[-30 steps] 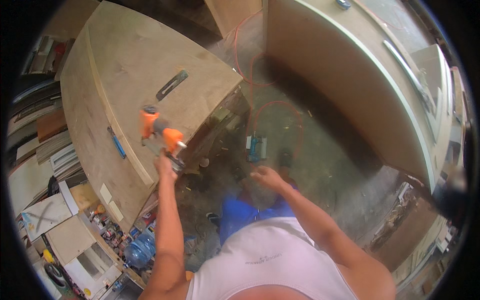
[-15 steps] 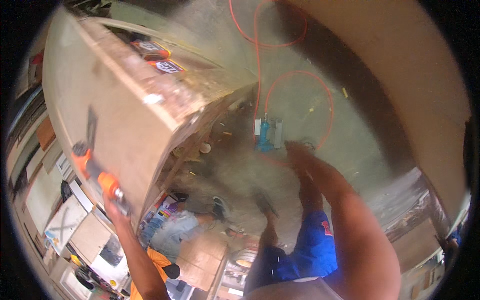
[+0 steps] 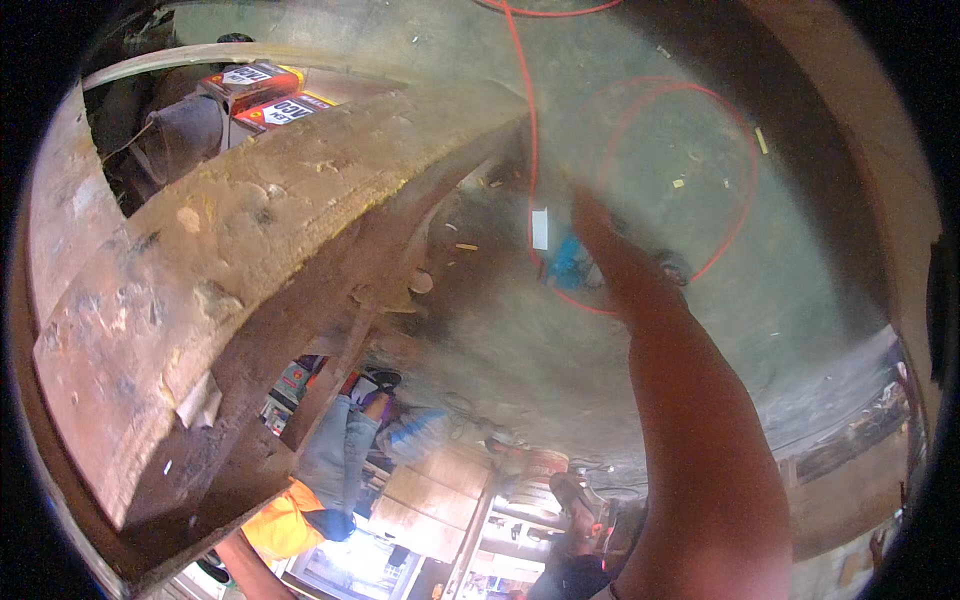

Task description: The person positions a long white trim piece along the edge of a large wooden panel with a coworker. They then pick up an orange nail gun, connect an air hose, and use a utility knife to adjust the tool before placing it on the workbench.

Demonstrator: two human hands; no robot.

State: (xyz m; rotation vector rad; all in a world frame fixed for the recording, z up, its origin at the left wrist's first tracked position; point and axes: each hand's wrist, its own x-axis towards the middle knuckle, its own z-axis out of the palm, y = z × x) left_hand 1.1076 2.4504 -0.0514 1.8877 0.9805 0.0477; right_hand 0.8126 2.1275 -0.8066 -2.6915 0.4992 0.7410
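Note:
My right arm reaches forward over the floor. My right hand (image 3: 588,212) is smeared by motion, so its fingers cannot be made out. Just below and beside it lies a blue tool (image 3: 567,262) on the floor, with a red-orange hose (image 3: 532,130) running near it; whether the hand touches the tool is unclear. Of my left arm only part of the forearm (image 3: 250,570) shows at the lower edge. The hand itself is hidden behind a large worn wooden piece (image 3: 290,215), which is raised and tilted across the left side.
Two red cans (image 3: 285,110) and a grey container stand behind the wooden piece. Below it are a person in an orange-yellow shirt (image 3: 283,525) and jeans, and a wooden panel (image 3: 430,500). A sandalled foot (image 3: 578,497) shows near the lower edge. Scraps litter the floor.
The view has shifted, and the wooden piece looms larger at left. My left hand, with an orange and black power drill, has gone from sight. My right hand reaches farther up past the blue tool.

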